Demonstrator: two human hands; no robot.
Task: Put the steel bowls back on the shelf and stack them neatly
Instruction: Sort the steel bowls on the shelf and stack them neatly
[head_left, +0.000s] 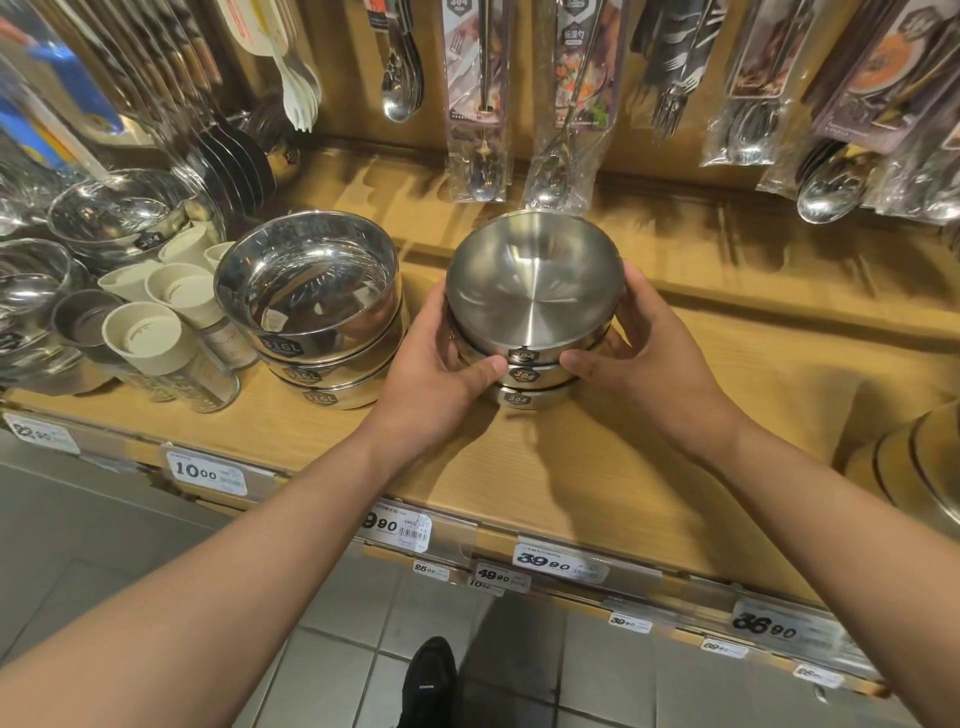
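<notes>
Wooden shelf (649, 415) carries a stack of brushed steel bowls (535, 291). Left hand (436, 364) and right hand (649, 348) each grip one side of the stack, fingers curled round the rims. Just left stands a stack of shiny bowls (311, 301). Packaged spoons (478, 104) hang behind.

Bowl stack (535, 332) on shelf (597, 467), between both hands. Second bowl stack (317, 317) just left; cups (156, 322) farther left; packaged cutlery (519, 98) hanging behind.
</notes>
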